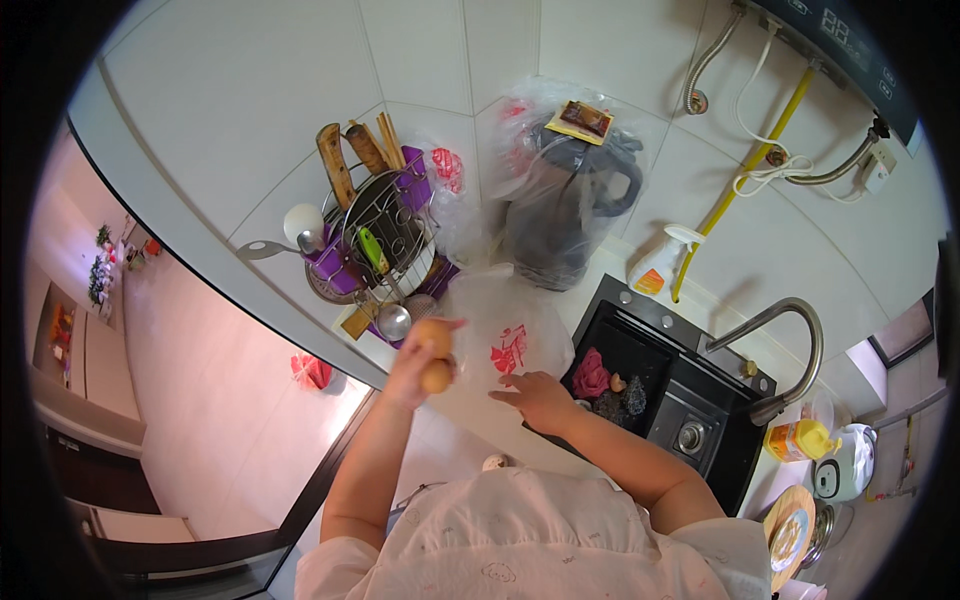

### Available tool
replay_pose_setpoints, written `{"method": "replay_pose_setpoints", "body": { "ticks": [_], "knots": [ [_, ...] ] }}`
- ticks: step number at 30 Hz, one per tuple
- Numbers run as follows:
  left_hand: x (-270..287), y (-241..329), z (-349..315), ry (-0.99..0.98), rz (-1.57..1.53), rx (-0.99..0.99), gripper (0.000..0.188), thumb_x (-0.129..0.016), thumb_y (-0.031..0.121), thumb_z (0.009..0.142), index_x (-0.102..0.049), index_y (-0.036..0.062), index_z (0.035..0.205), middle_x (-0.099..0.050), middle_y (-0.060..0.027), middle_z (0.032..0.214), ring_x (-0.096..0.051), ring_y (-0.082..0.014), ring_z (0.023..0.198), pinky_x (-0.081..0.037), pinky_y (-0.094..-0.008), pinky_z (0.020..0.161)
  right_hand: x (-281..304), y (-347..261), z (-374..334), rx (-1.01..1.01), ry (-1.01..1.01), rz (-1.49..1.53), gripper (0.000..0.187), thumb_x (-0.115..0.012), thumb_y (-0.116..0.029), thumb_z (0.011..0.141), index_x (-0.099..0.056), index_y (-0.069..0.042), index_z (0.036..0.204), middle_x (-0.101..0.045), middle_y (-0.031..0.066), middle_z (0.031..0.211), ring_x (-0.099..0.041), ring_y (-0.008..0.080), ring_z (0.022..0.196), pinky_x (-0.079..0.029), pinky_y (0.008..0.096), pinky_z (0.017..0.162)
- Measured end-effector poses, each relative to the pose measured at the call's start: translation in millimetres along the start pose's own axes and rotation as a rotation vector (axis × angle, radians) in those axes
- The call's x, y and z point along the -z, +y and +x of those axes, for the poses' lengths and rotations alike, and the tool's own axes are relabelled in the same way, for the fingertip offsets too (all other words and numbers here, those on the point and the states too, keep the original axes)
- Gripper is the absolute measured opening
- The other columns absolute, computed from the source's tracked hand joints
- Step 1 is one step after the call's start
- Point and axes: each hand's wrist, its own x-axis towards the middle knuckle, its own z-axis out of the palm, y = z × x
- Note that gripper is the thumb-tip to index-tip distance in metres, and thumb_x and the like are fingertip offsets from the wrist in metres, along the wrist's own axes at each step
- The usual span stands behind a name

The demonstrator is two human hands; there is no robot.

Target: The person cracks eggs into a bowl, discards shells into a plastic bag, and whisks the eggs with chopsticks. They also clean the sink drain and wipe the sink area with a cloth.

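My left hand [408, 375] is closed around two brown eggs [436, 376], raised over the counter beside the rack. They look slightly blurred, and the fingers behind them are partly hidden. A translucent plastic bag [465, 335] with red print lies on the white counter in front of me. At its near right edge is my right hand [545, 402], its fingers stretched out to the left and nothing visible in them. Whether the fingertips touch the bag, I cannot tell.
A wire utensil rack [385, 240] with knives and ladles stands at the back left. Behind the bag is a plastic-covered dark appliance [565, 210]. A spray bottle [660, 262] stands near the black sink [720, 400], which holds a pink cloth [592, 374] and scrubbers under a curved faucet [815, 345].
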Motion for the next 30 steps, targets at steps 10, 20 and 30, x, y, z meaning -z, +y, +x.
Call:
{"method": "replay_pose_setpoints", "body": {
  "ticks": [10,20,30],
  "knots": [
    [-4,-81,29,0.352,0.395,0.263,0.036,-0.062,0.022,0.085,-0.048,0.0055,0.114,-0.055,-0.0040,0.097,-0.053,-0.0124,0.084,-0.045,-0.0256,0.075,9,-2,10,-0.454,-0.320,0.365,0.036,-0.053,-0.022,0.084,-0.052,-0.015,0.119,-0.055,0.0117,0.113,-0.054,0.0324,0.099,-0.042,0.0385,0.087],
    [72,-117,21,0.625,0.529,0.205,0.027,-0.062,0.020,0.085,-0.050,0.0070,0.106,-0.052,-0.0003,0.087,-0.050,-0.0094,0.079,-0.043,-0.0230,0.070,-65,68,9,-0.661,-0.363,0.130,0.041,-0.050,-0.025,0.087,-0.045,-0.016,0.126,-0.052,0.0129,0.123,-0.050,0.0302,0.112,-0.020,0.0588,0.102],
    [85,-105,12,0.631,0.463,0.262,0.031,-0.063,0.022,0.085,-0.052,0.0045,0.108,-0.055,0.0000,0.085,-0.050,-0.0096,0.078,-0.042,-0.0231,0.072,-17,46,-35,-0.376,0.254,0.419,0.026,-0.056,-0.018,0.083,-0.061,-0.015,0.109,-0.063,0.0078,0.107,-0.059,0.0264,0.097,-0.041,0.0422,0.090]
  ]
}}
